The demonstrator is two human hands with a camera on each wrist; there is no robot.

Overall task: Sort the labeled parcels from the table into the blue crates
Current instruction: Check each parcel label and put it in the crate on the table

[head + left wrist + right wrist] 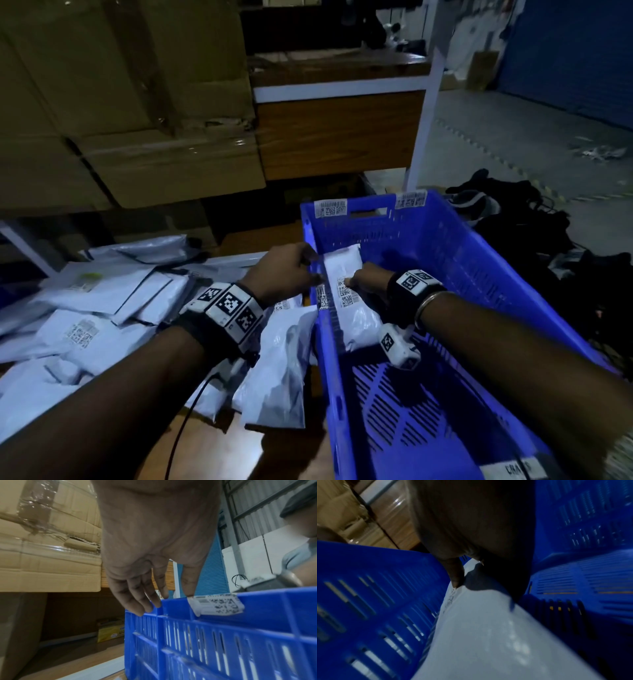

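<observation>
A blue slotted crate point(370, 222) stands right of the table, with barcode labels point(330, 208) stuck on its rim. Inside it, against the left wall, leans a white labeled parcel point(356, 318). My right hand point(363, 279) grips that parcel; in the right wrist view the thumb point(456, 580) presses on the parcel point(488, 635) and the fingers are hidden behind it. My left hand point(291, 270) hovers at the crate's left rim. In the left wrist view its fingers point(145, 605) hang straight and touch the crate point(223, 635) rim, holding nothing.
A heap of white labeled parcels point(85, 325) covers the table at left, one bag point(281, 370) lying right against the crate. Taped cardboard boxes point(120, 102) and a wooden shelf point(339, 133) stand behind. Dark clothing point(534, 219) lies on the floor at right.
</observation>
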